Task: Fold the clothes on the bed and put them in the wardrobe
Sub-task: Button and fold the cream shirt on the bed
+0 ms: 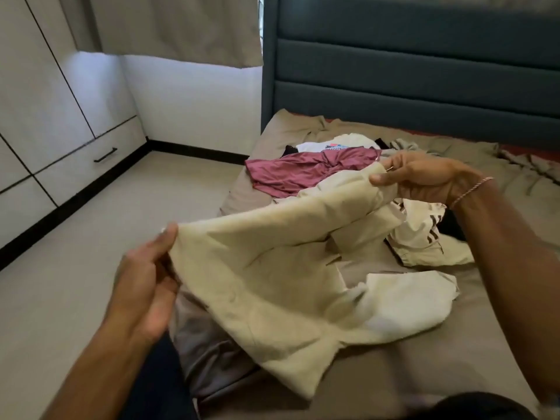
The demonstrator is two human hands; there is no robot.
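Wardrobe (45,116): doors closed, contents hidden | Cloth (272,268): we hold it over the bed (454,359), long axis near-left to far-right, lower part draped | Left hand (142,277) and right hand (424,177): fingers pinch its ends

Soft, even daylight, moderate brightness. Brightest patch on the wall (100,71) below the curtain (181,25), upper left. Shadows faint. Lines of the wardrobe (36,116) bow at the left edge. Focus soft overall; cloth (272,268) slightly blurred.
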